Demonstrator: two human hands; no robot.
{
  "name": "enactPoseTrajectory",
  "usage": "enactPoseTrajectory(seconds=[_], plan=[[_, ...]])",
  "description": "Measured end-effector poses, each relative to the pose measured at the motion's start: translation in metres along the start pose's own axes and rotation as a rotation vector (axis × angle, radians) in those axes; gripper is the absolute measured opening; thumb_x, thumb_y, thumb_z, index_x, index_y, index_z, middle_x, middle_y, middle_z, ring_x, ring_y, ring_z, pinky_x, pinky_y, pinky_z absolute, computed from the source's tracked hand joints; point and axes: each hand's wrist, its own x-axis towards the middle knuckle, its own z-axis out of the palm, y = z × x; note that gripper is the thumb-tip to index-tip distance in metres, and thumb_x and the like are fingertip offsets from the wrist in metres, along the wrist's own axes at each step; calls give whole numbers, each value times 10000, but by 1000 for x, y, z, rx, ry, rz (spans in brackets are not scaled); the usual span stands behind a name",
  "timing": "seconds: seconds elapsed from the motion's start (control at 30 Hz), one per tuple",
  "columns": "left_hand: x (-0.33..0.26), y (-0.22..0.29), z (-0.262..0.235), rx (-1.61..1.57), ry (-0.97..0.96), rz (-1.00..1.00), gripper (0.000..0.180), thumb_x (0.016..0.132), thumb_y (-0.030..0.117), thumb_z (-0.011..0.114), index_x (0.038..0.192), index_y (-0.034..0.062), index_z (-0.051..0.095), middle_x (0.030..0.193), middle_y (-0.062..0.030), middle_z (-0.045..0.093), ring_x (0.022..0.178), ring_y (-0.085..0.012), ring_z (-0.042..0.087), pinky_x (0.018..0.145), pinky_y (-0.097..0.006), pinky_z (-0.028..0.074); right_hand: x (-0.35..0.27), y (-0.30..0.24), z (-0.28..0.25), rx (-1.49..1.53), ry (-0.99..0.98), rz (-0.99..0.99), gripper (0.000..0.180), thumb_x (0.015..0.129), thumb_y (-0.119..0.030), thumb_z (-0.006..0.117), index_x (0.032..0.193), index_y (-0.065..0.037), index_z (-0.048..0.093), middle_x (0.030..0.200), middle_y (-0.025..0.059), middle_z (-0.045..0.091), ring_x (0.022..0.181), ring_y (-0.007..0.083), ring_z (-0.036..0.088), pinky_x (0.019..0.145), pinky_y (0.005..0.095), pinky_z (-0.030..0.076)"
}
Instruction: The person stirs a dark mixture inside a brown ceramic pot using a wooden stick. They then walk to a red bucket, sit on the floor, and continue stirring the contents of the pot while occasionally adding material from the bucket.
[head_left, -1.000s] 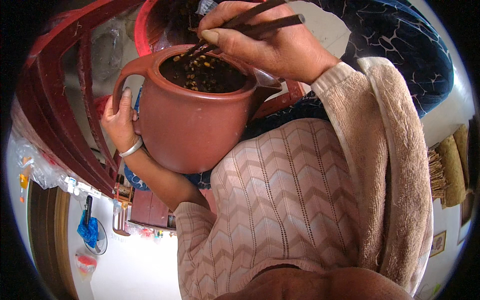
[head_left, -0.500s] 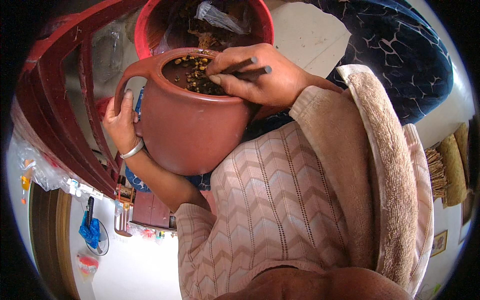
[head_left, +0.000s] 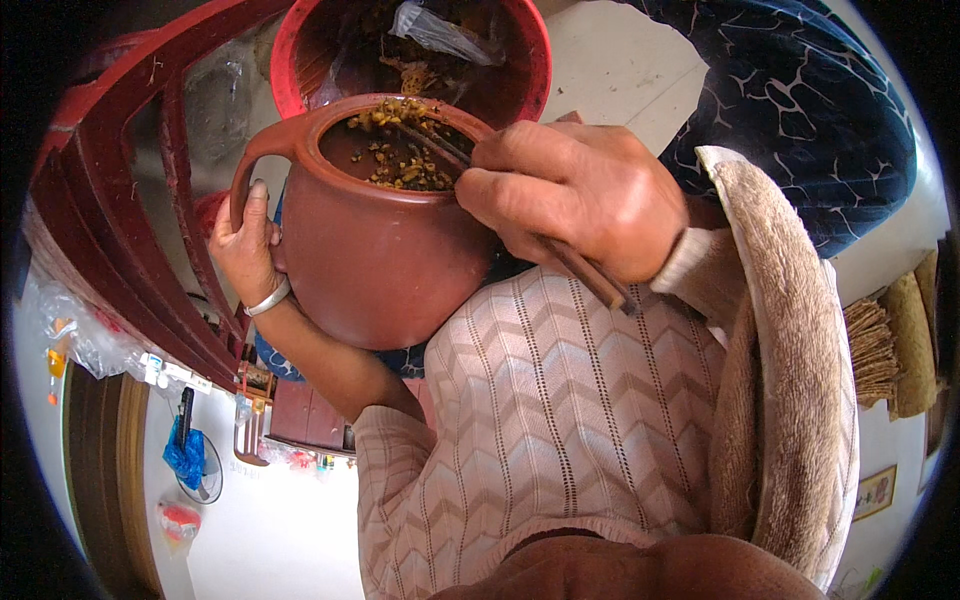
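Observation:
A reddish-brown clay pot [head_left: 390, 260] leans against my body, its round mouth uncovered. Yellow and dark bits [head_left: 410, 172] lie inside it, and more cling near the far inner wall. My left hand [head_left: 245, 245] is closed around the pot's side handle [head_left: 245, 175], with the thumb up along it. In my right hand [head_left: 590, 195], at the right of the rim, is a pair of dark chopsticks [head_left: 585, 275]. Their tips reach over the rim into the pot among the bits, while the thick ends stick out below my hand toward my sweater.
Just beyond the pot stands a red bucket [head_left: 284, 60] with brown scraps and a clear plastic bag [head_left: 440, 35] in it. A dark red wooden chair [head_left: 100, 200] is at the left. Dark blue patterned cloth [head_left: 800, 110] spreads at the far right.
My right hand has drawn back right from the pot's mouth and turned over, so the chopsticks now point into the pot. Yellow bits have risen toward the far rim. My left hand stays on the handle.

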Motion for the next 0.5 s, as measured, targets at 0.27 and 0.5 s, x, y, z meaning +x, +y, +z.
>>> enactPoseTrajectory(seconds=[0.27, 0.5], plan=[[4, -7, -1, -6, 0, 18, 241, 857, 181, 735, 1010, 0, 691, 638, 25, 532, 488, -41, 411, 447, -210, 325, 4, 6, 11, 309, 70, 159, 202, 785, -104, 646, 984, -87, 619, 847, 111, 601, 777, 327, 642, 652, 402, 531], [-1, 0, 1, 16, 16, 2, 234, 855, 180, 737, 999, 2, 692, 647, 25, 535, 502, -40, 419, 454, -208, 330, 9, 22, 26, 208, -22, 130, 209, 788, -128, 642, 996, -113, 628, 858, 116, 583, 788, 331, 637, 668, 426, 526]])
